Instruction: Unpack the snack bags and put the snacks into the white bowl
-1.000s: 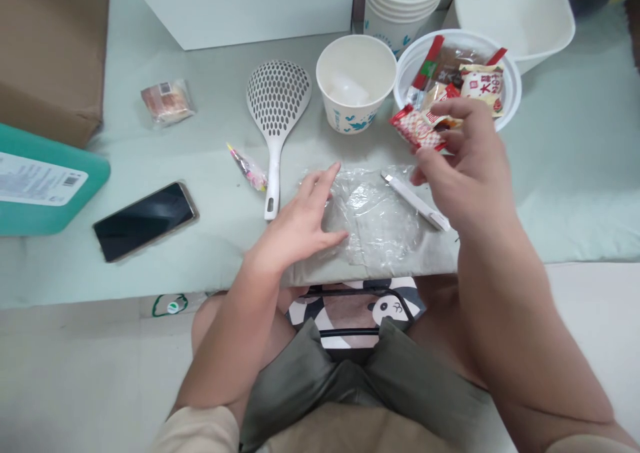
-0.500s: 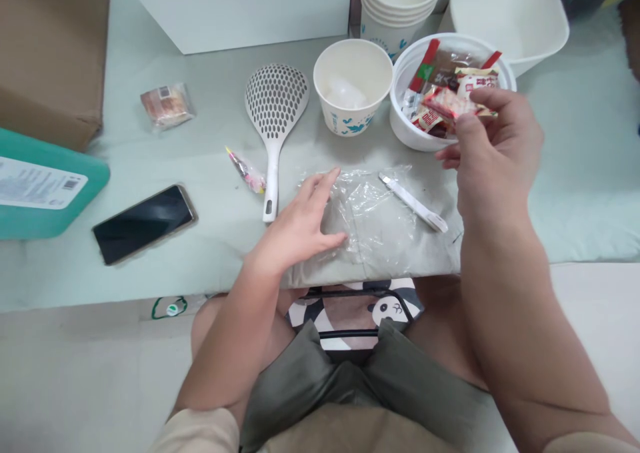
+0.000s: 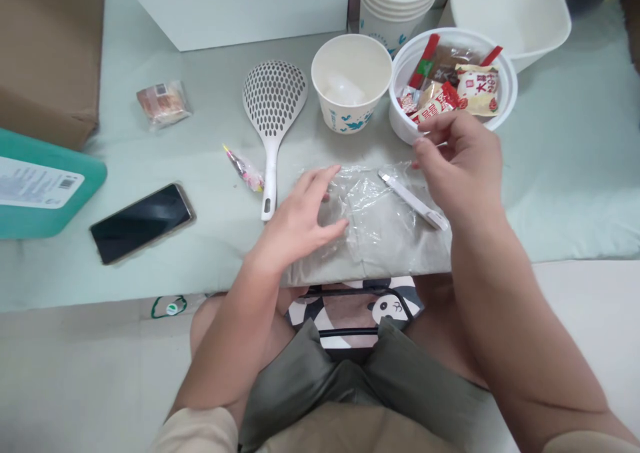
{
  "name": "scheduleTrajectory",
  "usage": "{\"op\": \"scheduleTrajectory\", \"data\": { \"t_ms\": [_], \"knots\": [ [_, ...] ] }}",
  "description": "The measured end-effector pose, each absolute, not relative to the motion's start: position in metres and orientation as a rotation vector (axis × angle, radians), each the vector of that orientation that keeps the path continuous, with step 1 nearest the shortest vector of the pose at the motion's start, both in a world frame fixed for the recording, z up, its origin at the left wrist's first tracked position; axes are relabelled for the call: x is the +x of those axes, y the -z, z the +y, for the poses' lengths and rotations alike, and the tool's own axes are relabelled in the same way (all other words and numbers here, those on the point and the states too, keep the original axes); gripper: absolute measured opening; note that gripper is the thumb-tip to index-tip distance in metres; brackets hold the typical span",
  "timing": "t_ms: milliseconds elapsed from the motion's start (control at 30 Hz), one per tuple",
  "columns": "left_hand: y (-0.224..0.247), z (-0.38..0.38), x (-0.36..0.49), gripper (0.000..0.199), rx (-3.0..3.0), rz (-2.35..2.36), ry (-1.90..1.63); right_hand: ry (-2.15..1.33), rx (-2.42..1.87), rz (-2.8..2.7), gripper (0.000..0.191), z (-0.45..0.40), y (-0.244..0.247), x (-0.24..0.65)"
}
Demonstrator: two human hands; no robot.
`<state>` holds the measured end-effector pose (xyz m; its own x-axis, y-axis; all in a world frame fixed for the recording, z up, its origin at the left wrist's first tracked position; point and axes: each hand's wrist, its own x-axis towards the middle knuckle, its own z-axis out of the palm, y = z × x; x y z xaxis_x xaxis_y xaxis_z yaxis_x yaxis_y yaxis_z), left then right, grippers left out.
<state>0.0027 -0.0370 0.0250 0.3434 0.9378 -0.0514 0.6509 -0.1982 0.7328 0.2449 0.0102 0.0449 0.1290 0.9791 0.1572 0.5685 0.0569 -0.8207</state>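
Observation:
My left hand (image 3: pixel 305 216) rests at the left side of a clear plastic wrapper (image 3: pixel 370 219), its fingers apart and holding nothing. My right hand (image 3: pixel 463 163) hovers at the near rim of a round white bowl (image 3: pixel 406 121), fingers curled but apart, with nothing visible between them. Inside the bowl lie several packaged snacks, among them a red and white packet (image 3: pixel 436 104) and a cream packet (image 3: pixel 479 91). A white utility knife (image 3: pixel 414 201) lies on the wrapper between my hands. Left of the bowl stands a paper cup (image 3: pixel 350 109) with something whitish inside.
A white slotted skimmer (image 3: pixel 271 153), a small wrapped candy (image 3: pixel 244 171), a packaged snack (image 3: pixel 164 104) and a phone (image 3: pixel 143 223) lie to the left. Stacked paper cups (image 3: pixel 395 16) and a square white container (image 3: pixel 535 19) stand behind. A teal container (image 3: pixel 80 206) is far left.
The red packet that was in my right hand has left it and lies in the bowl. My right hand has moved left and toward me. My left hand is nearly unchanged.

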Motion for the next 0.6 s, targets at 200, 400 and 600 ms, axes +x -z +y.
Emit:
{"op": "scheduleTrajectory", "data": {
  "t_ms": [200, 400, 600],
  "knots": [
    [-0.032, -0.035, 0.006, 0.043, 2.02, 1.498, -0.813, -0.686, -1.622, -1.961, 0.024, 0.008, -0.036, 0.24],
    [-0.028, -0.035, 0.006, 0.05, 2.013, 1.654, -0.675, -0.567, -1.591, -2.065, 0.03, 0.006, -0.034, 0.234],
    [-0.024, -0.036, 0.004, 0.062, 1.99, 1.633, -0.49, -0.618, -1.667, -2.067, 0.028, 0.005, -0.036, 0.233]
  ]
}}
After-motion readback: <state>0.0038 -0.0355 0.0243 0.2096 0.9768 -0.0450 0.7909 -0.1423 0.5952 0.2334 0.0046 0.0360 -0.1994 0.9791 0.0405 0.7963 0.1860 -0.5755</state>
